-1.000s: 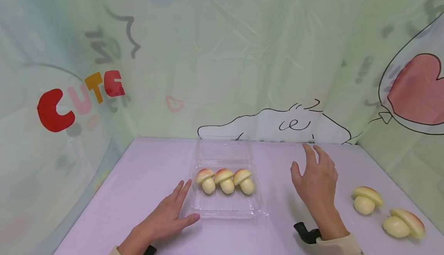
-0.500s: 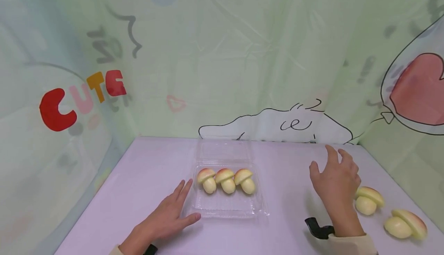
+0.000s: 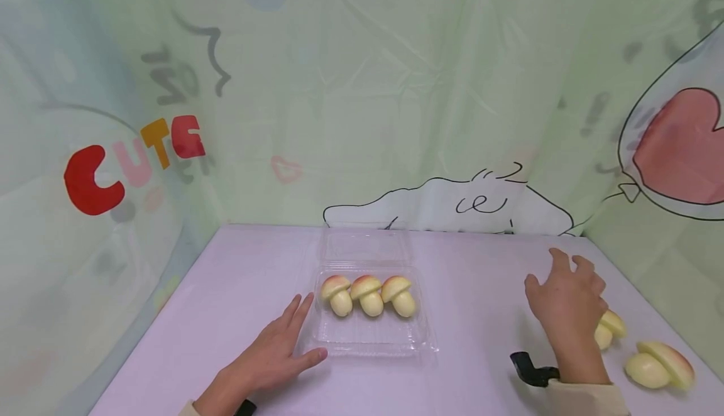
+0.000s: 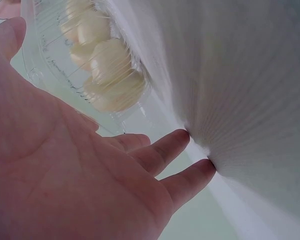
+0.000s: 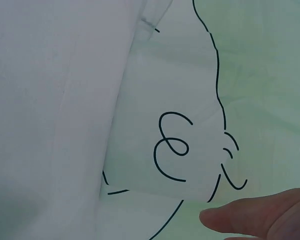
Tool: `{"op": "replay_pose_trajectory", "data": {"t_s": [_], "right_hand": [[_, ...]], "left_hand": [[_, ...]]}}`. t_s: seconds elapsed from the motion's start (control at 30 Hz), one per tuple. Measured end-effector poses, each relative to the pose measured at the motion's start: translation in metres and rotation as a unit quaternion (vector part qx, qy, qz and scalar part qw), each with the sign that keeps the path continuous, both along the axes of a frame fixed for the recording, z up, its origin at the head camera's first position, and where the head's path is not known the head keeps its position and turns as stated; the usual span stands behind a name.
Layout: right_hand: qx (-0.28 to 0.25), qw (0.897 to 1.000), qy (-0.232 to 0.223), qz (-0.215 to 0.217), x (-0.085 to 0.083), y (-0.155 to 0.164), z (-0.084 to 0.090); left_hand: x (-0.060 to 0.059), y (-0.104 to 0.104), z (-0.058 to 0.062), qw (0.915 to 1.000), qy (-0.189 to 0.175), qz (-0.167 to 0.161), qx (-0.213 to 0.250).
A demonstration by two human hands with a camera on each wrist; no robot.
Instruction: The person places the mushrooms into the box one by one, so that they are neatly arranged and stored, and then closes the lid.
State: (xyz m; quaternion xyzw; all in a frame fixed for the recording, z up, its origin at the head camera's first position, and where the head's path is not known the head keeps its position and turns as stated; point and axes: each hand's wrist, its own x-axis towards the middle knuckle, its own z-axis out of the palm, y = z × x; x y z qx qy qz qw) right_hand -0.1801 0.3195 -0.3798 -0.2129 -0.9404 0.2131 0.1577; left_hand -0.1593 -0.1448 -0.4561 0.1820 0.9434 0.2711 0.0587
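Three mushroom-shaped buns [image 3: 371, 296] with reddish-yellow caps and pale stems stand in a row in the back half of a clear plastic clamshell box [image 3: 367, 344]. The box's lid [image 3: 366, 246] is folded back. My left hand [image 3: 274, 347] rests on the table at the box's left side, fingers straight and holding nothing; the left wrist view shows its palm [image 4: 75, 165] with the box beyond. Above the table at the right, my right hand [image 3: 568, 300] hovers with loosely bent fingers and nothing in them. It partly hides one mushroom-shaped bun [image 3: 609, 328]; another such bun [image 3: 658, 366] lies nearer the right edge.
A pale lilac table [image 3: 452, 378] bears everything. Printed curtains [image 3: 362, 89] close it in at the back and both sides, the left one bearing colourful letters. A black strap piece [image 3: 532, 372] sticks out beside my right wrist.
My right hand has moved right, away from the box and toward the two loose buns, and now covers part of the nearer one. My left hand and the box stay put.
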Motion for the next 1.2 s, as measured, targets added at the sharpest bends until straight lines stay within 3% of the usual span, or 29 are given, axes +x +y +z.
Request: {"op": "replay_pose_trajectory", "data": {"t_s": [0.2, 0.57, 0.87, 1.1, 1.2], "right_hand": [[-0.021, 0.999, -0.049, -0.004, -0.003, 0.019, -0.005], [-0.019, 0.996, -0.083, -0.005, 0.0, 0.036, -0.019], [-0.008, 0.996, -0.09, -0.017, 0.0, 0.046, -0.028], [-0.008, 0.999, -0.046, -0.018, 0.002, 0.052, -0.034], [0.002, 0.998, -0.049, -0.028, 0.003, 0.054, -0.035]], "left_hand": [[0.0, 0.0, -0.001, 1.0, 0.005, 0.001, -0.002], [0.001, -0.001, 0.0, 1.0, -0.002, 0.0, 0.006], [0.001, 0.0, 0.0, 1.0, -0.007, 0.0, 0.006], [0.001, -0.001, 0.0, 1.0, 0.002, -0.001, 0.002], [0.001, -0.001, 0.0, 1.0, 0.002, -0.002, 0.004]]}}
